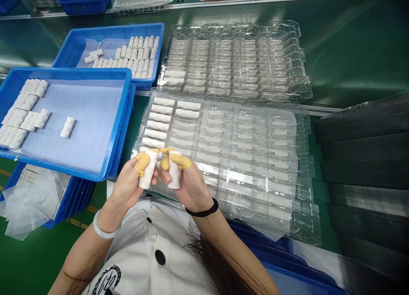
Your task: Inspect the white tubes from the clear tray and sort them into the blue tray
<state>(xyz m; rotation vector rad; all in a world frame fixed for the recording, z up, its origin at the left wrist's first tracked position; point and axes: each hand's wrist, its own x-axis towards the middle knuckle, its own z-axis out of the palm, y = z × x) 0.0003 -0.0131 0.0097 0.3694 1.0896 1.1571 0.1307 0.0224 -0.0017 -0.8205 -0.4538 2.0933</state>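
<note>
My left hand [129, 184], with yellow finger covers, is closed around a white wavy-sided piece [148, 171] held upright. In my right hand [191, 182], also with yellow finger covers, is a second white wavy-sided piece [174, 173]. The two pieces stand side by side a little apart, over the near left edge of a clear plastic tray [297, 158]. White pieces [159, 117] of the same look fill much of that tray's left column, and a few lie at the top of the second column.
At left, a blue bin [105, 160] holds white pieces and one lone piece [67, 127]. Another blue bin [110, 27] behind it has rows of white pieces. A second clear tray [298, 65] lies farther back. Dark stacked sheets [367, 167] stand at right.
</note>
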